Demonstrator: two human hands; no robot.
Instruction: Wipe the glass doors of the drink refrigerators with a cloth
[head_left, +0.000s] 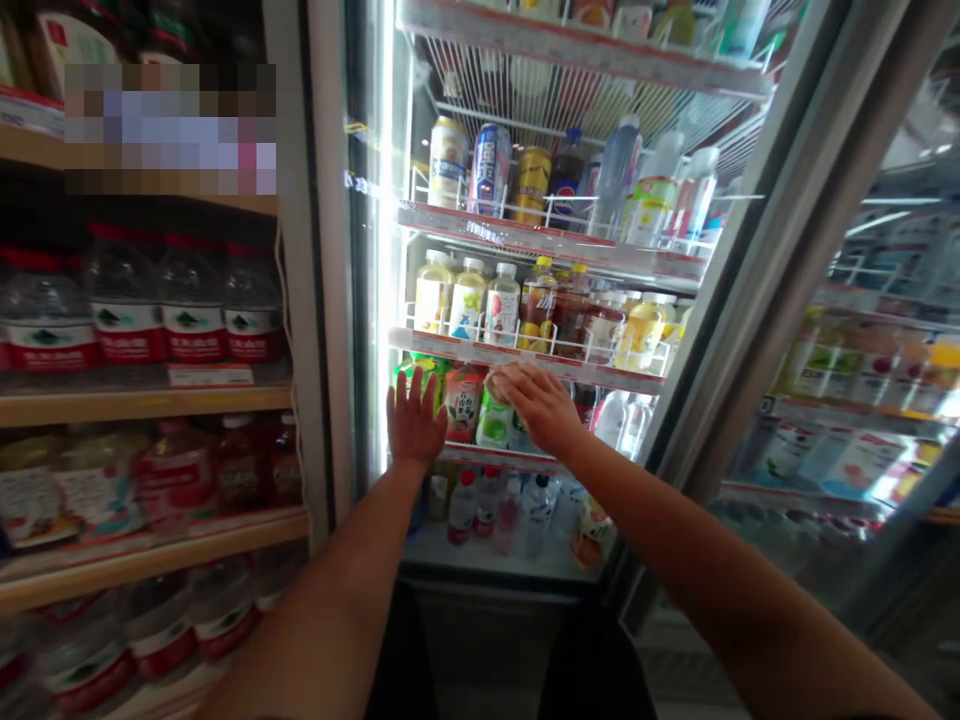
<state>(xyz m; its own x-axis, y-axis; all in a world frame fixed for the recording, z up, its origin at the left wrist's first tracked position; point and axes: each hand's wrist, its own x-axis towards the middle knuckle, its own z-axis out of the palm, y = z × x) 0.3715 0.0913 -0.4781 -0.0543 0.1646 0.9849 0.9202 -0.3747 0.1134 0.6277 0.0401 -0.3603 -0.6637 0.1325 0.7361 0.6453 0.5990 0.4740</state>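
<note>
My left hand [416, 425] is raised with its fingers spread, in front of a green package [421, 368] at the left end of a lower fridge shelf. Nothing is in it. To its right stands a red-labelled drink [463, 405]. My right hand [538, 405] reaches to the same shelf, fingers stretched out to the left, over the top of a bottle with a white and green label [495, 422]. Whether its fingertips touch that bottle's top, I cannot tell.
The lit fridge holds several wire-fronted shelves; bottles with a yellow label [433, 292] and cans [489, 170] stand above. Small red-capped bottles [462, 505] are at the bottom. Wooden shelves [150, 405] with water bottles are left, and a metal door frame [780, 250] right.
</note>
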